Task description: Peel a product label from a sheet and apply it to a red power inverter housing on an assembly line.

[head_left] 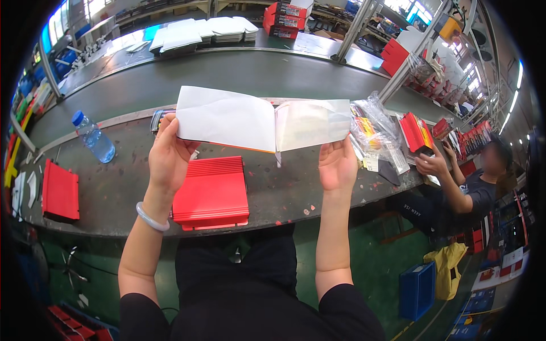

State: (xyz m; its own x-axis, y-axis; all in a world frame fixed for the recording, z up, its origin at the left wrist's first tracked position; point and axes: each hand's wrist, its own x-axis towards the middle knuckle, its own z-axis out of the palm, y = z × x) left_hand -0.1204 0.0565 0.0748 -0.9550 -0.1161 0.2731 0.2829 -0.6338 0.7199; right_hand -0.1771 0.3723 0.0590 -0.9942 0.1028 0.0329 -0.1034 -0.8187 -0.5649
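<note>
Raised over the workbench, a wide white sheet [224, 118] faces me with its blank side; a thin orange and dark edge shows along its bottom. My left hand [169, 149] pinches its left end. At the other end my right hand [337, 162] is closed on a paler, see-through strip [313, 124], which meets the white part at an upright fold or seam near the middle. Whether the two are one piece I cannot tell. Below them, between my forearms, a red finned metal housing [210, 196] lies flat on the bench.
Another red housing [60, 192] and a water bottle [94, 136] stand to the left. Clear plastic bags with printed labels [372, 128] lie to the right. Beyond them a co-worker [472, 182] holds a red housing [417, 133]. White sheets [187, 35] are stacked behind the belt [239, 71].
</note>
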